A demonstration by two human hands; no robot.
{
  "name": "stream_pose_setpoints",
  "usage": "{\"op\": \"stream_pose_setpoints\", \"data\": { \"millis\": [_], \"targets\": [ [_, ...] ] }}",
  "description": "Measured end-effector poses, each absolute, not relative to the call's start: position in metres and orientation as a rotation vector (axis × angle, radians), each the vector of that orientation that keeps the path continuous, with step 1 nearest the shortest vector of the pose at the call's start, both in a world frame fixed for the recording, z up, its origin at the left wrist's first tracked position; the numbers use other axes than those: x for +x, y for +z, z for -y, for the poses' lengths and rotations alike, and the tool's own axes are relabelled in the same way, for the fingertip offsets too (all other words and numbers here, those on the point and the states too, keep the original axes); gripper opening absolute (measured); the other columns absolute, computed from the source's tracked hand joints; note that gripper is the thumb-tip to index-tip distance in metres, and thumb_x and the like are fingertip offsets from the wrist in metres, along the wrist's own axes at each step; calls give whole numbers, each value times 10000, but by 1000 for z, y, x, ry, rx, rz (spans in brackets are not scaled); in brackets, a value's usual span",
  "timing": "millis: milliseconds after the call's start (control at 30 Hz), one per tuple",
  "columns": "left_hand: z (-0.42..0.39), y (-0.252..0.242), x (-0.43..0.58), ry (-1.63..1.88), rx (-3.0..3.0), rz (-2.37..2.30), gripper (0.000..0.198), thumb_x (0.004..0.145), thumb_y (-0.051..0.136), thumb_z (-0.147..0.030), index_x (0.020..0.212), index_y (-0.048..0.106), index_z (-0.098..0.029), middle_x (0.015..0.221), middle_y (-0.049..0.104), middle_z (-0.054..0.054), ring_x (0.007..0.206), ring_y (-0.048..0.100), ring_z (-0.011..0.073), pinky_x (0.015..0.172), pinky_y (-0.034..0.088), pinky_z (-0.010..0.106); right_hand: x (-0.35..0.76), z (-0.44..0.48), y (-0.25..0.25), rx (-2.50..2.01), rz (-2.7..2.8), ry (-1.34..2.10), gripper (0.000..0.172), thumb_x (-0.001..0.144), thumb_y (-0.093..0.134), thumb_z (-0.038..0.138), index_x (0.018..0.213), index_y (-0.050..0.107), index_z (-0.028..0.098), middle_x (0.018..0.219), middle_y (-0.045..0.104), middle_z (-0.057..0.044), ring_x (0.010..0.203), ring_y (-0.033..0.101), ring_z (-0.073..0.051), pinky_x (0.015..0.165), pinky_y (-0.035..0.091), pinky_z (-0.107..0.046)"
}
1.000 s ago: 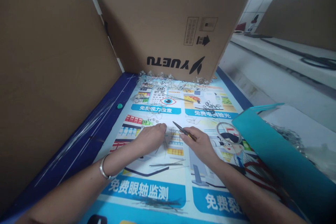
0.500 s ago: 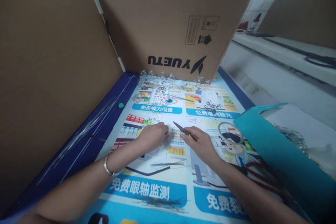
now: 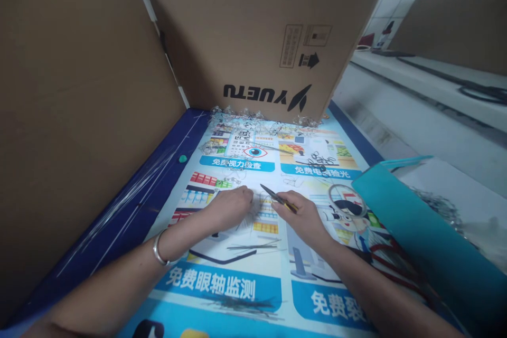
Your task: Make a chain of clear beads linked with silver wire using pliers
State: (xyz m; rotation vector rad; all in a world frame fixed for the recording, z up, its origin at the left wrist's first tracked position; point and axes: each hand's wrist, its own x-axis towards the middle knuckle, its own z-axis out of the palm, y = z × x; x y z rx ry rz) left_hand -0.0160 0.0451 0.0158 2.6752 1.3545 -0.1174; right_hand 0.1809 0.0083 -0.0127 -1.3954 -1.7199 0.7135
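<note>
My right hand (image 3: 299,212) is closed around needle-nose pliers (image 3: 279,199) with yellow and black handles. Their dark pointed jaws aim up and left, just short of my left hand (image 3: 233,205). That hand is closed, fingers pinched together, with thin wires (image 3: 252,215) showing faintly below the fingertips; how many is blurred. Small bent wire pieces (image 3: 292,181) lie beyond the pliers. Nearer to me, a few straight wires (image 3: 253,246) rest on the printed sheet (image 3: 222,303), and a bundle of cut wires (image 3: 241,305) lies at the front.
Cardboard panels (image 3: 253,26) stand behind and at the left. Clear tangled wire pieces (image 3: 253,121) line the back panel's foot. Dark wire loops (image 3: 320,161) and a ring-shaped coil (image 3: 348,200) lie to the right, beside a teal box (image 3: 420,243). Long wires (image 3: 122,195) run along the left edge.
My left hand has shifted slightly down and left, and the wires under its fingers look fainter. My right hand and the pliers have barely moved.
</note>
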Motion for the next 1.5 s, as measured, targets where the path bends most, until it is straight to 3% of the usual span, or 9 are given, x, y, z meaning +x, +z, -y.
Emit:
{"op": "stream_pose_setpoints", "data": {
  "millis": [133,433,833,1167,1367,1500],
  "targets": [
    [-47,25,-20,-88,2569,-1370,234,852,320,-216,907,542,-167,831,628,80,729,597,221,611,422,292,181,-8,-13,-1400,1729,693,228,767,562,386,872,638,199,790,625,-34,715,560,-164,649,441,-278],
    [-48,34,-25,107,2530,-1101,243,849,391,-267,881,623,-200,908,607,48,862,572,186,750,410,269,180,-8,-10,-1421,1730,708,235,759,566,385,873,635,191,767,606,-29,686,556,-158,621,430,-267],
    [-50,37,-29,302,2446,-814,174,808,480,-200,806,654,-188,835,599,24,799,551,138,730,403,237,181,-8,-10,-1395,1728,719,223,749,572,366,873,634,192,805,621,-42,733,560,-171,662,440,-278],
    [-50,41,-27,369,2356,-830,189,816,468,-222,835,648,-165,851,616,39,792,551,141,731,411,250,158,5,4,-1404,1693,1007,179,704,597,334,821,605,200,729,610,20,682,547,-143,615,422,-232],
    [-48,36,-24,443,2118,-844,181,825,471,-252,797,625,-160,805,631,11,747,562,114,670,410,209,157,3,2,-1414,1666,981,149,738,531,312,650,530,191,585,487,44,571,453,-110,531,364,-214],
    [-45,25,-18,510,1858,-877,175,798,515,-294,742,587,-144,760,628,1,704,568,111,647,423,211,156,5,5,-1357,1550,1137,166,733,549,341,681,551,183,589,495,40,564,453,-106,522,373,-210]
  ]
}}
